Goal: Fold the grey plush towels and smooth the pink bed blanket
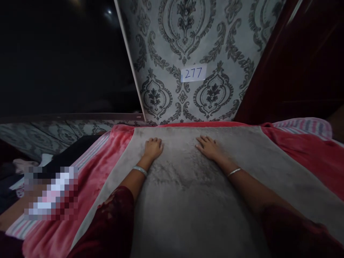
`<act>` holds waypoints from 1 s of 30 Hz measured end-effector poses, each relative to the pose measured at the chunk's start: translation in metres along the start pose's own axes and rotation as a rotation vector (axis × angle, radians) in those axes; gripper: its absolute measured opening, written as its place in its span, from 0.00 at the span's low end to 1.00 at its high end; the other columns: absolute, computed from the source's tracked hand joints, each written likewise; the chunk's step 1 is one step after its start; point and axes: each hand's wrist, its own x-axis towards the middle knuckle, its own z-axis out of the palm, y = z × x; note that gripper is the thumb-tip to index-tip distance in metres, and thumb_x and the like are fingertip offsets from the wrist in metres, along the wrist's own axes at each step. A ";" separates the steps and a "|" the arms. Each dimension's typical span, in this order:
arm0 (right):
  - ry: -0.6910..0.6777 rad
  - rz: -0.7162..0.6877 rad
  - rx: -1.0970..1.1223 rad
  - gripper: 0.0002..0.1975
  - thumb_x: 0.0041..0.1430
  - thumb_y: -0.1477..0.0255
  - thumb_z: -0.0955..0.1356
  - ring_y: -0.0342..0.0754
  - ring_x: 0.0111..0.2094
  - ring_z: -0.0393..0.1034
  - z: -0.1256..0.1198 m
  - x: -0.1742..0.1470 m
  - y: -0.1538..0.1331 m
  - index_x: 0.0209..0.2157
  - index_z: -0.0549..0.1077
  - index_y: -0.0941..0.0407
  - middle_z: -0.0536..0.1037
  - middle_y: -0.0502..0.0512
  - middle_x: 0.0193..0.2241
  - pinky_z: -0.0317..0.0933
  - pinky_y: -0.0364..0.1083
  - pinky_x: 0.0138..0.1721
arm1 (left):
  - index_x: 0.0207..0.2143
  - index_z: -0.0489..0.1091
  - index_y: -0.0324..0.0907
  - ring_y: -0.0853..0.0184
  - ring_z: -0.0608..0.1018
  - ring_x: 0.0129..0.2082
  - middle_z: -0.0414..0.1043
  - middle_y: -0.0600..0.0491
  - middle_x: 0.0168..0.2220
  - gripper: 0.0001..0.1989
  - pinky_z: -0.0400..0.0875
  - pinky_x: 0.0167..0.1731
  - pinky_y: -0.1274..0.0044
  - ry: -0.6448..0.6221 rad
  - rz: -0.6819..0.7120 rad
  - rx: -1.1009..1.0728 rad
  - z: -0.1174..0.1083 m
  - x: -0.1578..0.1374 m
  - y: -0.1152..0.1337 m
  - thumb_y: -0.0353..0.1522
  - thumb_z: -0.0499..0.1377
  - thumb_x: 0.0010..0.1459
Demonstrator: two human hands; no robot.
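Note:
A grey plush blanket (188, 215) lies spread over a red blanket (88, 179), whose edges show along both sides and at the far end. My left hand (153, 148) rests palm down near the far end of the grey blanket, its fingers a little bent and holding nothing. To the right, my right hand (209, 147) lies flat on the same blanket with its fingers spread. Between and below the hands the pile looks ruffled and darker. Each wrist wears a bracelet.
A large dark screen (67, 61) stands at the left. Behind the blankets is a patterned wall (215, 46) with a paper label (193, 73) reading 277. Dark red panelled furniture (301, 71) rises at the right. Striped cloth (309, 125) shows beyond the red blanket.

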 end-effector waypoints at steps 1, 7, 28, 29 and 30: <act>0.010 0.002 -0.004 0.30 0.73 0.55 0.57 0.65 0.71 0.50 0.002 0.003 0.002 0.71 0.60 0.50 0.56 0.60 0.72 0.51 0.71 0.65 | 0.57 0.73 0.41 0.50 0.72 0.58 0.75 0.39 0.54 0.23 0.67 0.55 0.57 0.005 -0.014 0.002 0.002 0.004 -0.002 0.40 0.47 0.69; -0.043 -0.313 0.035 0.29 0.73 0.52 0.55 0.60 0.73 0.46 0.014 0.027 0.010 0.71 0.57 0.40 0.53 0.51 0.73 0.47 0.69 0.67 | 0.71 0.56 0.54 0.50 0.53 0.73 0.50 0.50 0.75 0.30 0.49 0.68 0.51 -0.173 0.191 -0.064 0.016 0.033 -0.023 0.47 0.48 0.68; -0.003 0.365 -0.038 0.34 0.72 0.50 0.51 0.60 0.73 0.42 -0.016 0.011 0.249 0.74 0.52 0.45 0.49 0.52 0.74 0.43 0.68 0.69 | 0.73 0.52 0.53 0.40 0.48 0.74 0.40 0.45 0.76 0.37 0.49 0.65 0.45 -0.106 -0.387 -0.013 0.007 0.072 -0.080 0.53 0.36 0.67; 0.015 0.371 -0.033 0.33 0.72 0.50 0.51 0.60 0.73 0.42 -0.014 0.013 0.253 0.73 0.53 0.45 0.49 0.53 0.74 0.44 0.68 0.68 | 0.73 0.53 0.53 0.40 0.50 0.73 0.42 0.44 0.76 0.37 0.50 0.64 0.45 -0.086 -0.404 -0.006 0.008 0.072 -0.081 0.54 0.37 0.66; 0.026 0.378 -0.026 0.33 0.72 0.50 0.51 0.60 0.73 0.42 -0.013 0.015 0.257 0.73 0.53 0.45 0.49 0.53 0.74 0.45 0.69 0.68 | 0.72 0.54 0.53 0.39 0.52 0.73 0.44 0.42 0.76 0.37 0.51 0.63 0.45 -0.071 -0.421 0.005 0.009 0.072 -0.082 0.54 0.38 0.66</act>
